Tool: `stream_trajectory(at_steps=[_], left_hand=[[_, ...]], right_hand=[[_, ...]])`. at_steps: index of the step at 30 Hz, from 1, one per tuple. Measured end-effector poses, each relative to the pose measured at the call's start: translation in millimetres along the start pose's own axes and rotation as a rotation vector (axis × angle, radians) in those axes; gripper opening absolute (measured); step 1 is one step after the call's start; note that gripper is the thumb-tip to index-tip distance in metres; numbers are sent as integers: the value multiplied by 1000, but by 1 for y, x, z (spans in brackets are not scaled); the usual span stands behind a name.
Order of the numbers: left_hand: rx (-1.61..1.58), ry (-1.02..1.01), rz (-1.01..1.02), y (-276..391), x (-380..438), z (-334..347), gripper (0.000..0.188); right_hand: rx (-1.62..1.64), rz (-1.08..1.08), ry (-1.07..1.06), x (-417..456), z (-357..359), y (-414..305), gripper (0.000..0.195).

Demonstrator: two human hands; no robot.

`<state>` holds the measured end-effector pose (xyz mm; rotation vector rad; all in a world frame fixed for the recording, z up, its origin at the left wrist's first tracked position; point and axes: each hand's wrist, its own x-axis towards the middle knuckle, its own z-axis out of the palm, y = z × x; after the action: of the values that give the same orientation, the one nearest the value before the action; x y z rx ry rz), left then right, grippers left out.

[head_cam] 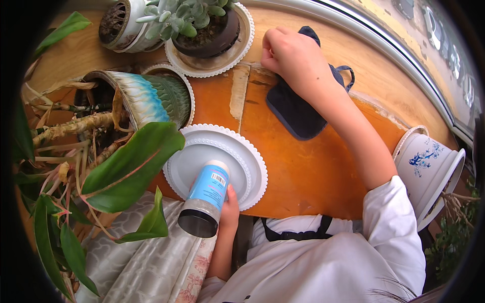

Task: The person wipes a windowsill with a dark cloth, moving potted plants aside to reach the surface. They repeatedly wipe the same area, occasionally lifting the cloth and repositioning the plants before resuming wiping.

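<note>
My left hand (230, 206) is wrapped around a clear plastic bottle with a blue label and a black end (208, 189), tilted over a white scalloped plant saucer (257, 178). Much of that hand is hidden behind the bottle. My right hand (288, 53) is raised near the window side with its fingers curled in. Whether something is between those fingers cannot be told. Beneath the right hand and forearm lies a dark blue fabric item with a loop (297, 110), partly covered by the arm.
Left, a leafy plant leans from a glazed ceramic pot (144, 94). A succulent in a dark pot (208, 36) stands on a white saucer at the back, beside a white pot (132, 26). A white flowered pot (428, 163) is at right. A patterned curtain (151, 253) hangs in front.
</note>
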<state>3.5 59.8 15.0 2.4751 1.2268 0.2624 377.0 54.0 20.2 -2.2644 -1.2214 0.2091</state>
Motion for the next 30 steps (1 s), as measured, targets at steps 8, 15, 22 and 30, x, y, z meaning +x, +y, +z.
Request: stream_trajectory(at_steps=[8, 15, 22, 30], left_hand=[[-54, 26, -17, -6, -2, 3, 55], [-35, 22, -3, -4, 0, 2, 56], [-97, -15, -55, -10, -5, 4, 56], [10, -14, -3, -9, -7, 3, 57]], right_hand=[[266, -2, 144, -3, -15, -2, 7], [4, -234, -69, 9, -11, 7, 9], [-9, -242, -96, 5, -4, 2, 9], [78, 26, 171, 0, -3, 17, 12]])
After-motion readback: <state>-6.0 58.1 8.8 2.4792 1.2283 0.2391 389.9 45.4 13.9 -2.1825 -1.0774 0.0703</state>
